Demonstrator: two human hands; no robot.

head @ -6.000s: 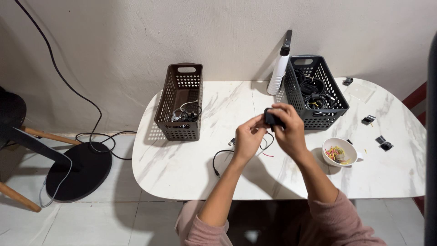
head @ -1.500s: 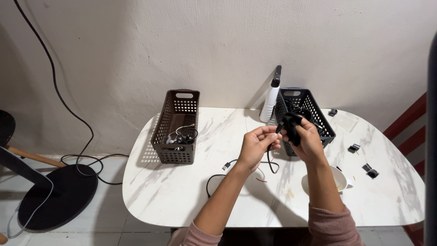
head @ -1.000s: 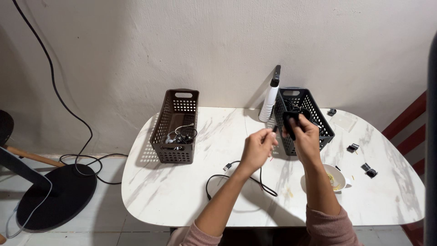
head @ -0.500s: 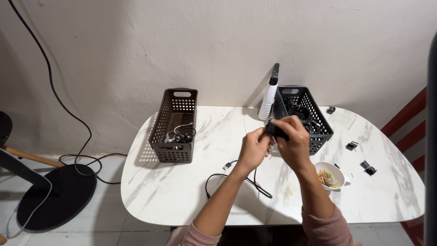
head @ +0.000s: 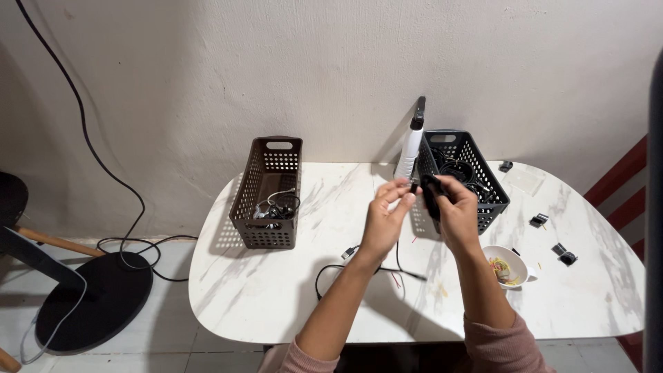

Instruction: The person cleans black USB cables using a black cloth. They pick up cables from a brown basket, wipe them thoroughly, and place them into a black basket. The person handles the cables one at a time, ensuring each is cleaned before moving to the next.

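Observation:
Both my hands are raised over the middle of the white marble table (head: 262, 290). My right hand (head: 456, 211) grips a coiled bundle of black cable (head: 431, 193). My left hand (head: 387, 217) pinches the cable's free strand just left of the bundle. The loose black cable tail (head: 345, 266) hangs down from my hands and trails across the tabletop to a plug end near the middle.
A brown perforated basket (head: 271, 193) with a few cables stands at the left. A dark grey basket (head: 464, 176) of cables stands at the back right beside a white lamp (head: 411, 145). A white cup (head: 506, 266) of rubber bands and black binder clips (head: 563, 252) lie at the right.
My hands drew apart slightly, the left now pinching the strand higher, next to the bundle. The cable tail on the table has shifted.

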